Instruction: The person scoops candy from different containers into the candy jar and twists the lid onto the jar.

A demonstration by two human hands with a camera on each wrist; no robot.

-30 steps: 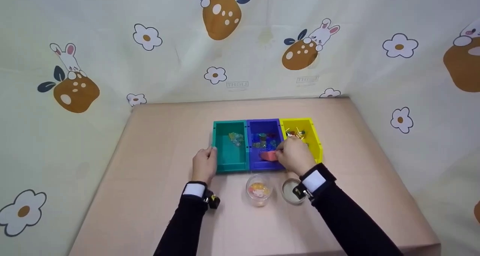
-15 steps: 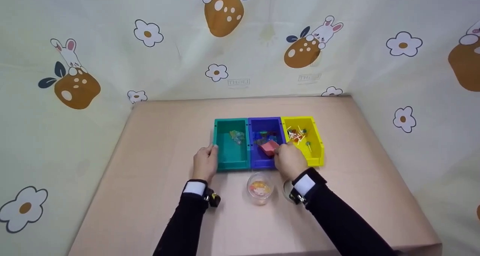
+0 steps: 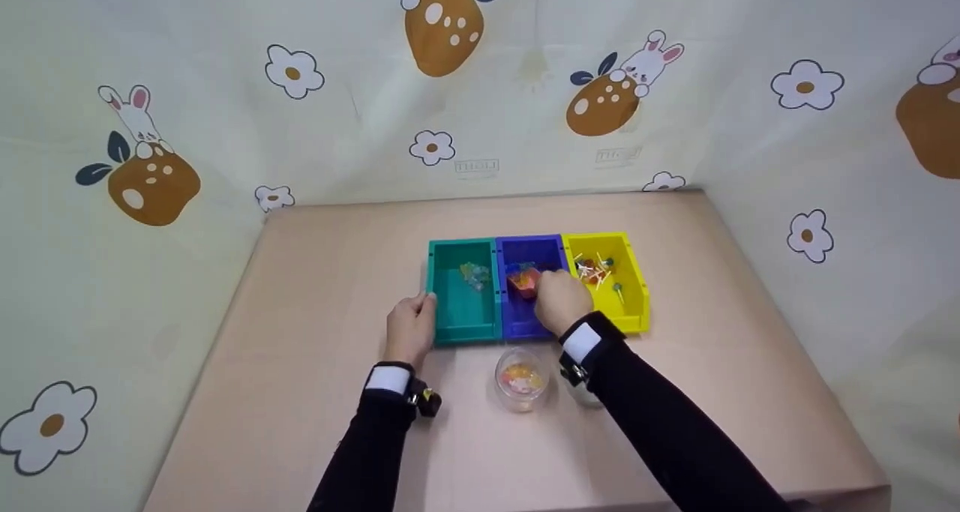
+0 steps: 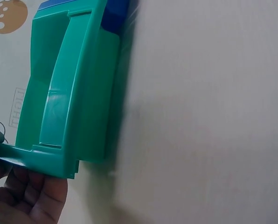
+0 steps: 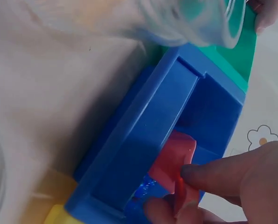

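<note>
My left hand [image 3: 409, 332] grips the side wall of a green bin [image 3: 465, 317], thumb on the rim and fingers beneath in the left wrist view. A purple-blue bin [image 3: 529, 323] joins it on the right. Inside that bin, my right hand [image 3: 564, 303] pinches the handle of a small pink-red scoop [image 3: 523, 282]. Blue translucent pieces [image 5: 146, 186] lie beside the scoop in the right wrist view. What the scoop carries is hard to make out. The green bin holds a small heap of clear and yellowish pieces [image 3: 474, 275].
A yellow bin [image 3: 634, 291] with lollipop-like sticks [image 3: 595, 270] adjoins on the right. A clear jar [image 3: 520, 377] with orange and pink pieces stands in front. A round lid-like piece [image 3: 589, 399] is mostly hidden under the right forearm. Patterned cloth [image 3: 352, 145] hangs behind.
My right hand has moved the scoop left and deeper into the purple-blue bin, uncovering the yellow bin's contents. My left hand keeps its grip on the green bin.
</note>
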